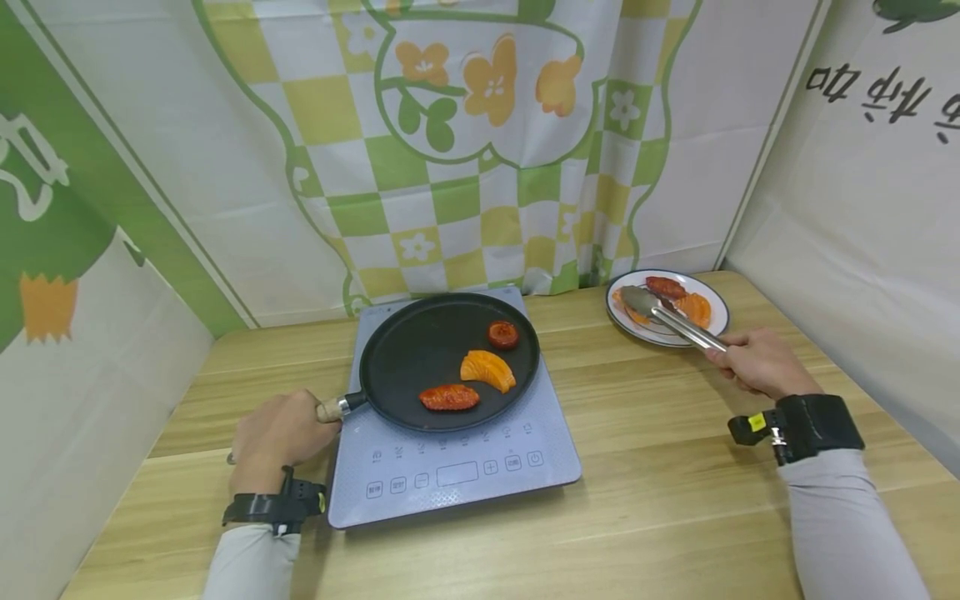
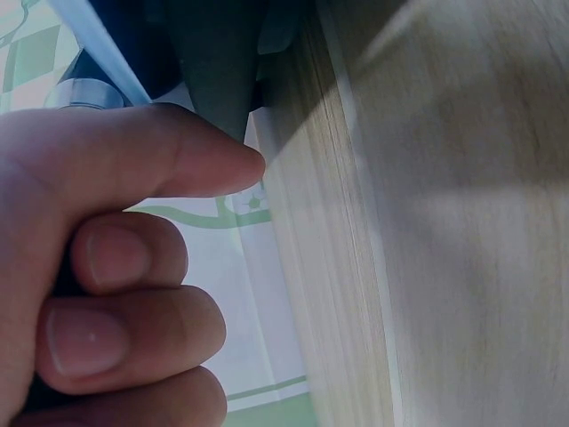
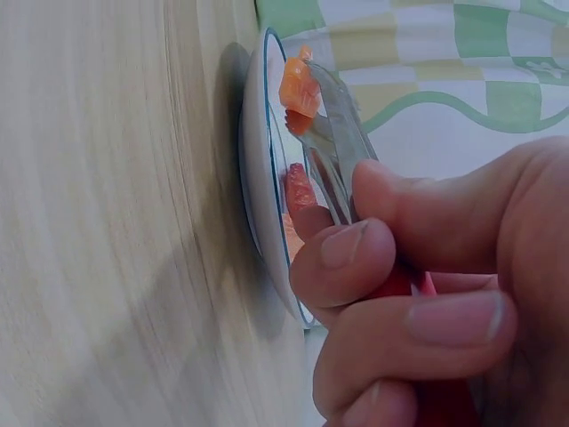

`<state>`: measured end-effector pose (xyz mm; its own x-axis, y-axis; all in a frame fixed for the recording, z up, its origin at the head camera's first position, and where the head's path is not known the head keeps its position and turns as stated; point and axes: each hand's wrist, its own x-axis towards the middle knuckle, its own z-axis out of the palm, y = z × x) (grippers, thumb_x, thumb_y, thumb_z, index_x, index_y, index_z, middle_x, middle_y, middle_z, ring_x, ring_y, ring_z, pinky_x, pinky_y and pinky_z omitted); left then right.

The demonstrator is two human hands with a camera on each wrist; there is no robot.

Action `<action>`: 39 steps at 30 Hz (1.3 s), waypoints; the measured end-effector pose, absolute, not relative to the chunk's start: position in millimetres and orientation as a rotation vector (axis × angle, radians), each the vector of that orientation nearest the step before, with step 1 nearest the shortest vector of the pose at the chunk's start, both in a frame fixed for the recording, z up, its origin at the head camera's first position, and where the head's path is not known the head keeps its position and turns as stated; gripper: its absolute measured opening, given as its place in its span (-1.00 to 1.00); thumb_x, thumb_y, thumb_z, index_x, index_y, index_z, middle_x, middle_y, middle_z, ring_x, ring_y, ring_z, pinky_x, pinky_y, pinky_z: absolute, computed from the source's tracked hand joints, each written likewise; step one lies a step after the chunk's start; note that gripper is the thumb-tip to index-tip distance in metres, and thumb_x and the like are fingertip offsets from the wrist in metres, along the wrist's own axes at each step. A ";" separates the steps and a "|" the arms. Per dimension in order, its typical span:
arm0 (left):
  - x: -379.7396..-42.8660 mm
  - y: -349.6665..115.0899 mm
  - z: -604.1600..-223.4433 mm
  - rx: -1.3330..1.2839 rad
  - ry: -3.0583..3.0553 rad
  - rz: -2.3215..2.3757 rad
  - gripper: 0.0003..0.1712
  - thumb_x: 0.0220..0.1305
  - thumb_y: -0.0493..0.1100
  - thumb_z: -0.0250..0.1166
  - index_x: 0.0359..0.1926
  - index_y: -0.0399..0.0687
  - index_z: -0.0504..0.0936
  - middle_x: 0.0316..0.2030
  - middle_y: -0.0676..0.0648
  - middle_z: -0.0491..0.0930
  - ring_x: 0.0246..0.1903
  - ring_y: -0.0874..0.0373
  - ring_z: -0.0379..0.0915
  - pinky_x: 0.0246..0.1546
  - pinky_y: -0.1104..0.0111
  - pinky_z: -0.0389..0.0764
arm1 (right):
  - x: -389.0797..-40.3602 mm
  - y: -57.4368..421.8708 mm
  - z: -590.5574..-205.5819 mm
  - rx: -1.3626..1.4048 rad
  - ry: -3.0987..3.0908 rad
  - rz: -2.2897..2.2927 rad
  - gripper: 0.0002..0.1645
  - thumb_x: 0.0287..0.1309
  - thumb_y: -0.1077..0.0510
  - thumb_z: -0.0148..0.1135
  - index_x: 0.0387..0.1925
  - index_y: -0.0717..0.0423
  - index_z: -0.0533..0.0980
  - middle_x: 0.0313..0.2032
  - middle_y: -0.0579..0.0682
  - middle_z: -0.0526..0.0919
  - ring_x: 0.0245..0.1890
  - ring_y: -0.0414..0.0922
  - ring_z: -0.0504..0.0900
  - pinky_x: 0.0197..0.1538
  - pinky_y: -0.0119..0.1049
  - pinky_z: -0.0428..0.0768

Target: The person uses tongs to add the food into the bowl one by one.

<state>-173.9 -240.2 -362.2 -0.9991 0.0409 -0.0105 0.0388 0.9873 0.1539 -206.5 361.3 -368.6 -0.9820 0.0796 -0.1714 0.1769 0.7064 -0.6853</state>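
My left hand (image 1: 279, 433) grips the wooden-ended handle (image 1: 330, 410) of a black frying pan (image 1: 412, 358); its curled fingers (image 2: 107, 338) fill the left wrist view. In the pan lie a ridged red piece (image 1: 448, 397), a fan of orange slices (image 1: 487, 370) and a round red piece (image 1: 502, 335). My right hand (image 1: 768, 363) holds metal tongs (image 1: 675, 321) with red on the handles, their tips over a blue-rimmed white plate (image 1: 716, 327). In the right wrist view, an orange piece (image 3: 299, 87) sits at the tongs' tips (image 3: 333, 107), above the plate (image 3: 258, 178).
Under the pan stands a flat grey induction cooker (image 1: 517, 433) with touch buttons along its front. More red (image 1: 666, 287) and orange food (image 1: 693, 309) lies on the plate. Behind the wooden table (image 1: 645, 500) hangs a checked green and yellow curtain (image 1: 457, 217); a printed wall covering (image 1: 862, 217) borders the right.
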 end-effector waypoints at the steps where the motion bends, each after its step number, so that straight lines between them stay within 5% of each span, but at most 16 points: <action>1: -173.9 -240.2 -362.3 0.063 3.118 0.240 -0.54 0.18 0.16 0.08 -0.70 0.02 0.30 -0.70 0.02 0.27 -0.65 0.11 0.23 -0.65 0.26 0.17 | -206.3 360.9 -368.0 0.212 2.782 -1.136 -0.49 0.26 -0.01 0.07 0.08 0.28 0.40 -0.46 0.02 0.46 -0.60 -0.14 0.38 -0.58 -0.30 0.34; 39: -174.4 -240.3 -363.4 0.064 3.124 0.244 -0.55 0.18 0.15 0.08 -0.71 0.03 0.30 -0.71 0.02 0.26 -0.66 0.12 0.21 -0.65 0.27 0.15 | -204.0 351.7 -358.5 0.149 2.799 -1.115 -0.52 0.29 0.02 0.04 0.09 0.28 0.38 -0.45 0.03 0.45 -0.61 -0.16 0.35 -0.59 -0.30 0.31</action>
